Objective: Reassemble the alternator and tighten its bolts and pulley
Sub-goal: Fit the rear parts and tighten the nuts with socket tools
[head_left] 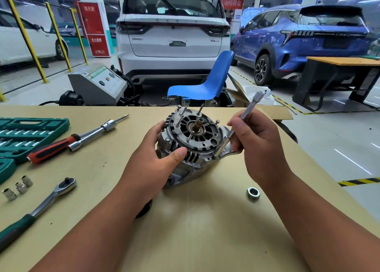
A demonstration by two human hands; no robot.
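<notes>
The silver alternator (195,140) lies on the cardboard-covered table (201,226), its shaft end facing up with several long bolts sticking out of the front housing. My left hand (158,162) grips its left side, thumb on the finned rim. My right hand (259,146) holds a silver extension bar with a socket (236,127), whose lower end sits on a bolt at the alternator's right edge. A loose pulley nut (253,193) lies on the table to the right. A black pulley (145,209) is mostly hidden under my left forearm.
A ratchet (44,201) with a green handle and three loose sockets (18,187) lie at the left. Behind them are a red-handled driver (53,148), a sliding bar (96,132) and a green socket case (22,134). A blue chair (207,82) stands beyond the table.
</notes>
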